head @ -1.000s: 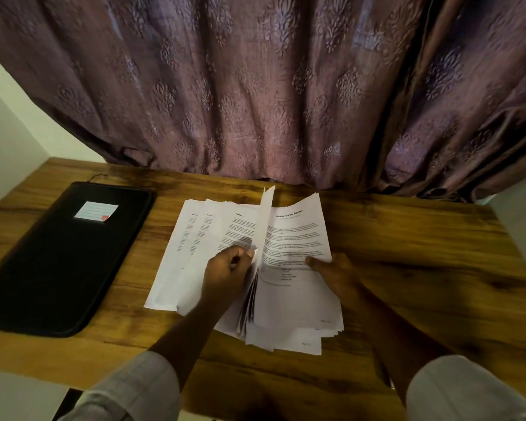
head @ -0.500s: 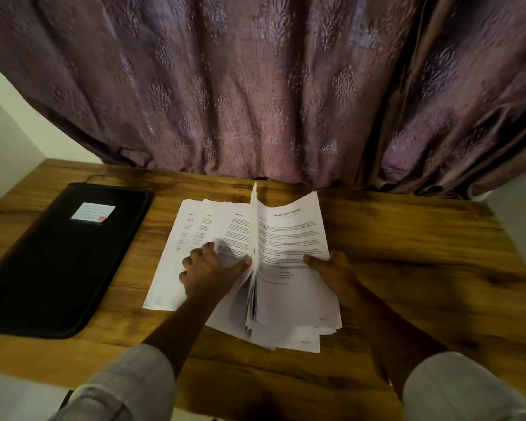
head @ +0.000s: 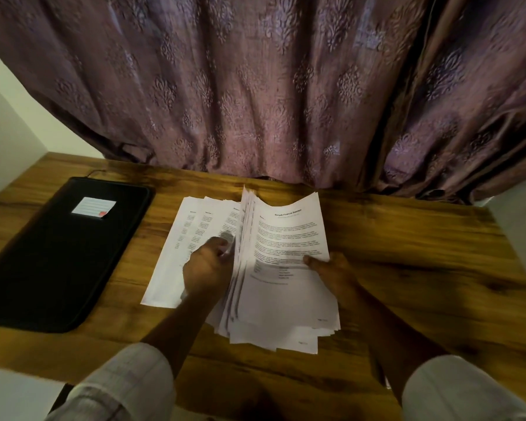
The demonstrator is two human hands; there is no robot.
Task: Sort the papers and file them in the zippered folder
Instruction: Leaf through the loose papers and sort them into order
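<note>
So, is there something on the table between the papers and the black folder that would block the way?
Nothing visible lies on the bare table strip between the papers and the zippered folder. The left hand and right hand both hold the papers. The folder itself looks closed, though, so its cover would need opening first.

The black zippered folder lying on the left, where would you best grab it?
Probably its long right edge, coming from the side of the white papers. The flat black zippered folder lies closed on the wooden table, so only that thin rim offers a pinch, thumb on top; it is also the edge nearest the left hand.
</note>
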